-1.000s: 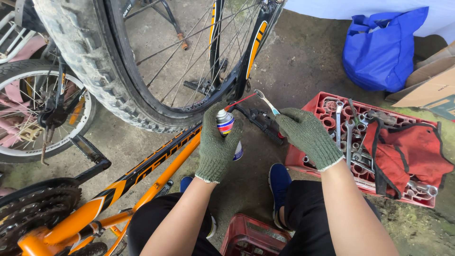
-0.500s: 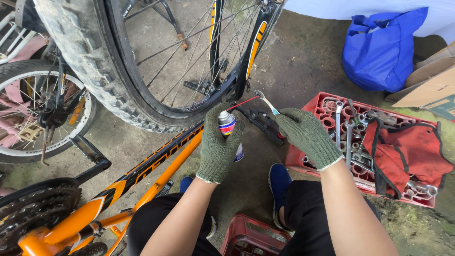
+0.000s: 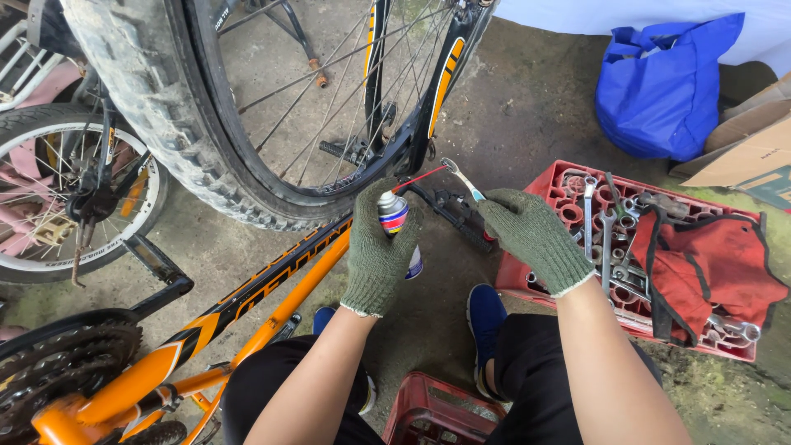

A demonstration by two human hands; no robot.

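Hands (image 3: 375, 251) unmoved: spray can (image 3: 394, 216), wrench (image 3: 461, 177) as before.

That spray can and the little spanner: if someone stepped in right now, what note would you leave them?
Left hand: gloved, wrapped around the spray can, its red straw aimed at the spanner's head.
Right hand: gloved, holding the small spanner by its handle, above the pedal.
The upturned orange bicycle lies in front; the red crate of spanners sits to the right.
Whether spraying has started cannot be seen.
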